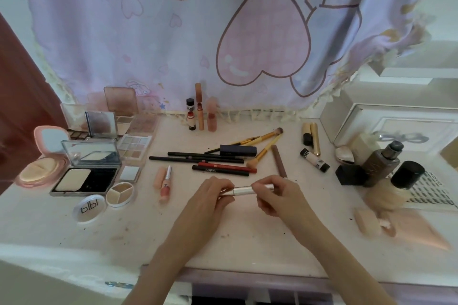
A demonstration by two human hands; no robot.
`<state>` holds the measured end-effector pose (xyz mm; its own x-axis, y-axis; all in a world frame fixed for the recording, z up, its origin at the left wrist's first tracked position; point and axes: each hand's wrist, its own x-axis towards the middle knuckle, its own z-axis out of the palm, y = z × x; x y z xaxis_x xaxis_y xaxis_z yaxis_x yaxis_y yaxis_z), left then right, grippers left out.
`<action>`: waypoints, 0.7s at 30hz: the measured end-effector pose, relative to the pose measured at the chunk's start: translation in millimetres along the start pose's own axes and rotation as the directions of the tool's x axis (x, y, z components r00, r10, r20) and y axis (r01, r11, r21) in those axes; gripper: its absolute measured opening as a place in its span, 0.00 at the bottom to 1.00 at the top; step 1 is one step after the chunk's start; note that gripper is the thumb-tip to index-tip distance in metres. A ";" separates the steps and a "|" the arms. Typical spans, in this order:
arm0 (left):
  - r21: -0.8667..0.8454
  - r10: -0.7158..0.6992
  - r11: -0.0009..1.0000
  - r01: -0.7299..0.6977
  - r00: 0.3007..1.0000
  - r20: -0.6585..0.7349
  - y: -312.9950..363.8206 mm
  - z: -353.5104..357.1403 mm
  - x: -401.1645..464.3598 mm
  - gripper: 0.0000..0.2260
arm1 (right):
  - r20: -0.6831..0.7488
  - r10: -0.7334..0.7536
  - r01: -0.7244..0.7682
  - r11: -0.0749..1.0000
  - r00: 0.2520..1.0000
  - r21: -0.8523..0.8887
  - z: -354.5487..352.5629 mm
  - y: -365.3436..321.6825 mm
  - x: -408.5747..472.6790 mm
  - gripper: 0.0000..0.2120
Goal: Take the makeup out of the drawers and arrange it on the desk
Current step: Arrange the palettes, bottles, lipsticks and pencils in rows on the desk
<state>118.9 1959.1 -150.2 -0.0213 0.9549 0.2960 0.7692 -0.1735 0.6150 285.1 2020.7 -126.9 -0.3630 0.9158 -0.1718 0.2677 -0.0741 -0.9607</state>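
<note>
While both hands grip silver tube [244,190], compact [85,176] open, powder inside.

two hands [210,195], three gold-handled brushes [262,140], five dark pencils [198,157].

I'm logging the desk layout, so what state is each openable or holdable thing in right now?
silver tube: held level by both hands, above the desk
left hand: grips one end
right hand: pinches the other end
powder compact: lid open
pink cushion compact: open
black pencils: lying flat
</note>
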 end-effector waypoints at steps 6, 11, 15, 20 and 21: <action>-0.023 -0.044 0.999 0.043 0.998 -0.045 -0.2 1.0 -1.1 0.02 | -0.073 0.075 -0.043 0.928 0.994 0.370 16.4 2.5 -1.2 0.13; -0.092 -0.080 0.993 0.078 0.997 -0.018 -8.0 -0.5 5.6 0.09 | -0.172 -0.133 0.172 0.958 0.976 0.231 21.8 14.3 -2.7 0.07; -0.265 -0.125 0.958 0.110 0.991 -0.042 -4.7 -3.6 4.5 0.11 | -0.196 -0.094 0.154 0.935 0.976 0.320 20.7 15.8 -3.3 0.06; -0.222 -0.126 0.970 0.098 0.985 -0.116 -9.1 -1.3 4.0 0.12 | -0.166 -0.066 0.127 0.912 0.984 0.390 20.2 14.5 -2.9 0.06; -0.210 -0.143 0.971 0.115 0.982 -0.127 -9.9 -0.8 4.7 0.13 | -0.161 -0.068 0.127 0.911 0.985 0.392 19.9 15.1 -3.2 0.06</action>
<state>110.7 1965.2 -154.3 -0.2121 0.9316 0.2951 0.6104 -0.1095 0.7845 272.5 2008.8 -145.2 -0.2324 0.9702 -0.0688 -0.1524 -0.1062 -0.9826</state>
